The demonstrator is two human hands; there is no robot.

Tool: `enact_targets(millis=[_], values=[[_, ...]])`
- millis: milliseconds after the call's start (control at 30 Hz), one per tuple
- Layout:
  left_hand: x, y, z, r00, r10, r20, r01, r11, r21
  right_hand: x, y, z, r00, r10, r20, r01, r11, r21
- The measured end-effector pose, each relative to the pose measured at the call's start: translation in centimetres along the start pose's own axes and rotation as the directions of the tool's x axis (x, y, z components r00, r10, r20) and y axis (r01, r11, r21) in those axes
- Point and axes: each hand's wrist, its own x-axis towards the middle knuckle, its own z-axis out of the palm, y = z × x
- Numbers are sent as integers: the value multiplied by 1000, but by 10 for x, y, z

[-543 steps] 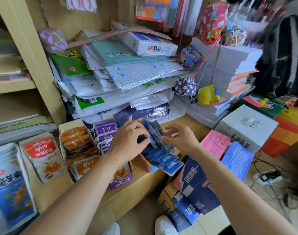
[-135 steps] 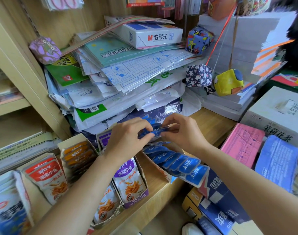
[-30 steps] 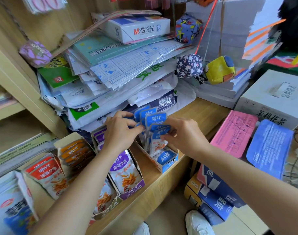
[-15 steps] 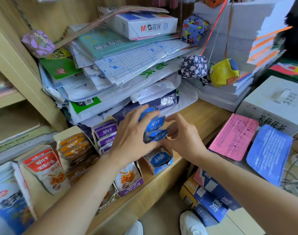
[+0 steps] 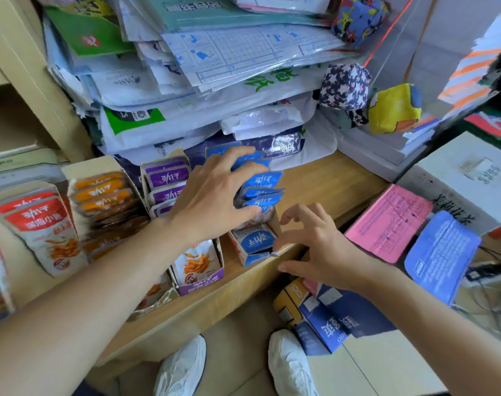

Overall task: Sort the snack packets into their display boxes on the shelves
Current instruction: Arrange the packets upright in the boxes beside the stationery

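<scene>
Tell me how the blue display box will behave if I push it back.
The blue display box looks like thin card, so probably light and apt to skew. The blue packets rise above its walls, fanned against the left hand, so they may flop over.

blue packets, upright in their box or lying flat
Upright: the blue packets stand on end in the blue box, tops showing, with the left hand pressing against them.

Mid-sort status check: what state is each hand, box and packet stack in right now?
Left hand, fingers spread, pressing on the blue packets.
Right hand, loosely curled, empty, beside the blue box.
Blue packets, upright in the blue box.
Blue box, open-topped, near the shelf edge.
Purple packets, upright in the purple box.
Orange packets, overlapping in a row, untouched.
</scene>
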Motion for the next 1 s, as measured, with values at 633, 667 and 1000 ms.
enact_targets(millis=[633, 667, 1000], values=[[-10, 10, -10, 990, 67, 124, -66, 998, -16, 7, 1, 6, 989, 137, 62, -139, 990, 21], [-11, 11, -11, 990, 54, 130, -57, 998, 18, 7, 1, 7, 989, 137, 63, -140, 990, 36], [-15, 9, 0, 998, 17, -59, -17, 1000, 2, 11, -1, 3, 982, 177, -60, -162, 966, 201]])
